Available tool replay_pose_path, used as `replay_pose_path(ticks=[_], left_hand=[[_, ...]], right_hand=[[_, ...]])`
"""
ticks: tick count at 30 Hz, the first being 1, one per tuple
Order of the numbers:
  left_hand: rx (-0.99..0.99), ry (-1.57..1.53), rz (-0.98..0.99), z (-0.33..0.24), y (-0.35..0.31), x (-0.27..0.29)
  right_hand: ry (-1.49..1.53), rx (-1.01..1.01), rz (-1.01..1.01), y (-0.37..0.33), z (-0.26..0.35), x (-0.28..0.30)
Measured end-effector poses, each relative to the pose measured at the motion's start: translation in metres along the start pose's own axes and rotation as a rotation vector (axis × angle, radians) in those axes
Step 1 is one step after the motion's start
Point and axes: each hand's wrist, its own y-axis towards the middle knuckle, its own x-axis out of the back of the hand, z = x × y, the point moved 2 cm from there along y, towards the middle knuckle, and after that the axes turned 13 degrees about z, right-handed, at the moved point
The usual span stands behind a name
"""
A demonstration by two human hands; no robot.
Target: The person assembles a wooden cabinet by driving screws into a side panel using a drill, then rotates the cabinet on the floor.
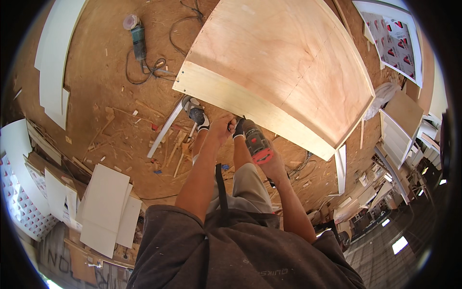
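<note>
My right hand (272,166) is wrapped round the handle of a cordless drill (257,139) with a dark body and a red back end. The drill's front points away from me, at the near side of a large plywood piece (284,53). A pale board (250,107) runs along that near side, with a few dark screw heads or holes at its left end. Just left of the drill's front, my left hand (223,127) has its fingers closed together. Whatever is between those fingers is too small to make out.
An angle grinder (138,41) with its cord lies on the floor at the far left. White legs (166,127) support the plywood piece. Wood scraps litter the floor. White panels (105,207) lean at the near left; more boards (399,115) stand at the right.
</note>
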Motion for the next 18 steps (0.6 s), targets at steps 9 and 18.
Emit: replay_pose_path(ticks=[9, 18], left_hand=[[0.026, 0.110, 0.042, 0.004, 0.005, 0.005], [-0.038, 0.381, -0.025, 0.029, -0.009, 0.005]], right_hand=[[-0.191, 0.055, -0.070, 0.004, 0.001, 0.006], [0.189, 0.182, 0.026, -0.011, -0.020, 0.020]])
